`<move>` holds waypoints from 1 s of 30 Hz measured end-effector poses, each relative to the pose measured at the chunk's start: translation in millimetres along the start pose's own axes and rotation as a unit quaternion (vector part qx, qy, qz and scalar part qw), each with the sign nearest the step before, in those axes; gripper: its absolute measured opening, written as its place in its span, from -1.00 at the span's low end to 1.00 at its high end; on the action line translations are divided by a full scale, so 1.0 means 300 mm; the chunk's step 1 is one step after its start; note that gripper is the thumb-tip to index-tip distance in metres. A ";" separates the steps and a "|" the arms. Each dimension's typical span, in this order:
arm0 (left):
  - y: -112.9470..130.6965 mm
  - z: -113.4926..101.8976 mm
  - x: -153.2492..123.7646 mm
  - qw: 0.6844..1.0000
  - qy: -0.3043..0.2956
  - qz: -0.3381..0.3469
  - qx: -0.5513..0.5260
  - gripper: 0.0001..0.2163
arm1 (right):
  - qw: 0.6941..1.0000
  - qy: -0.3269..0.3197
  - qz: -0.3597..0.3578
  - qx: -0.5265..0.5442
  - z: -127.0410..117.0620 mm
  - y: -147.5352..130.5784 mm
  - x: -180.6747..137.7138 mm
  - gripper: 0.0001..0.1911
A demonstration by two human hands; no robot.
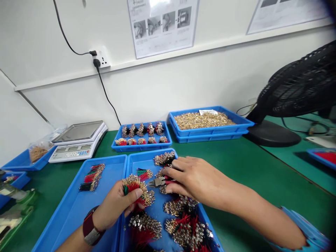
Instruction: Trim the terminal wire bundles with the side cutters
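Observation:
My left hand (117, 201) is closed round a bundle of short red and green wires with gold metal ends (134, 186). In my right hand (199, 178) is a pair of side cutters (157, 182) with red handles, its jaws pointing left at the bundle. Whether the jaws touch a wire I cannot tell. Both hands are over a blue tray (136, 159) holding several more wire bundles (181, 204) with metal ends; my right hand hides some of them. A smaller bunch of red and green wires (144, 174) lies just beyond the held bundle.
Another blue tray (76, 199) on the left holds a row of wires (92, 177). Behind stand a digital scale (78, 141), a tray of bundles (141, 148) and stacked trays of gold metal parts (203, 120). A black fan (296, 87) stands at right on the green table (252, 175).

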State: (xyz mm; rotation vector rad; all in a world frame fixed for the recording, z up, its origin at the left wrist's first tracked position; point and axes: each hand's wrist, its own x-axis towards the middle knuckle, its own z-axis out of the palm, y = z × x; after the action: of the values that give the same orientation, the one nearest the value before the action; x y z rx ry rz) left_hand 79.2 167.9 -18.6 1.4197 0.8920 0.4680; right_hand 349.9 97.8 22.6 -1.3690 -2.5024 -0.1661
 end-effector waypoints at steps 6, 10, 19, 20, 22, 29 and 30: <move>-0.022 -0.003 0.003 0.999 -0.032 0.017 0.005 -0.51 | 1.000 -0.009 -0.008 0.008 0.010 0.003 0.000 -0.51; -0.027 -0.008 -0.001 0.999 -0.045 0.018 0.013 -0.52 | 0.999 -0.017 -0.025 0.029 0.005 0.005 -0.001 -0.52; -0.005 0.003 0.006 0.996 -0.008 0.030 0.087 -0.54 | 1.000 -0.017 -0.020 0.006 0.009 -0.005 -0.003 -0.58; 0.001 0.010 0.004 0.995 0.006 0.028 0.094 -0.53 | 1.000 -0.013 -0.017 0.000 0.013 -0.006 -0.003 -0.58; 0.009 0.022 0.001 0.995 0.031 0.028 0.095 -0.52 | 1.000 -0.010 -0.013 -0.005 0.018 -0.006 -0.001 -0.58; -0.016 0.019 0.004 0.997 0.045 0.049 0.030 -0.52 | 0.999 -0.019 -0.030 0.039 0.004 -0.013 0.003 -0.57; -0.019 0.015 0.005 0.997 0.038 0.052 0.031 -0.52 | 0.998 -0.024 -0.032 0.047 -0.002 -0.014 0.003 -0.58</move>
State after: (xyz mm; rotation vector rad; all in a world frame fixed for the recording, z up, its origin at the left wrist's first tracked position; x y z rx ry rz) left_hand 82.2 165.4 -24.7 1.5188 0.9045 0.5803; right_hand 346.1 96.0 23.5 -1.2715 -2.5594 -0.0272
